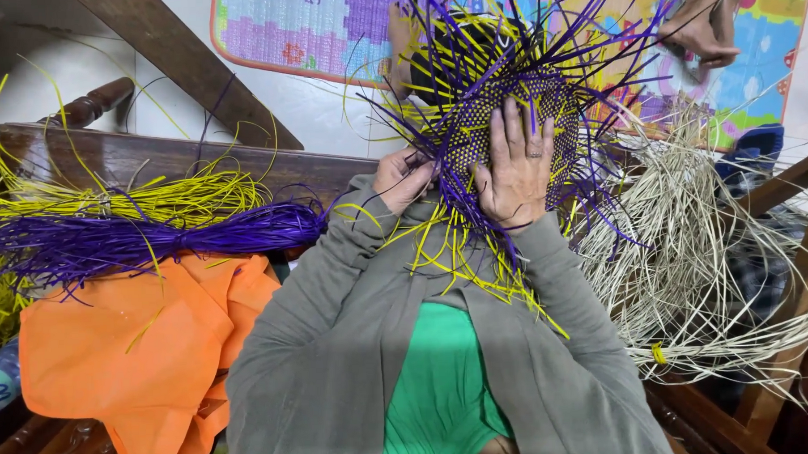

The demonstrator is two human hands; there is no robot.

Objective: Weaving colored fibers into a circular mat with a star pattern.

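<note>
A half-woven piece of purple and yellow strips (507, 107), checkered in the middle with loose ends fanning out all round, is held up in front of me. My right hand (518, 165) lies flat on the woven part, fingers spread, a ring on one finger. My left hand (400, 178) is at the piece's left edge, its fingers pinched on purple strips (433, 159) there. Both arms are in grey sleeves over a green top. Long yellow ends (463, 256) hang down over my wrists.
A bundle of purple strips (154, 240) and one of yellow strips (143, 198) lie at left over an orange cloth (149, 352). A heap of pale natural strands (701, 261) lies at right. A colourful play mat (325, 28) and bare feet (706, 24) are beyond; dark wooden furniture (151, 155) surrounds.
</note>
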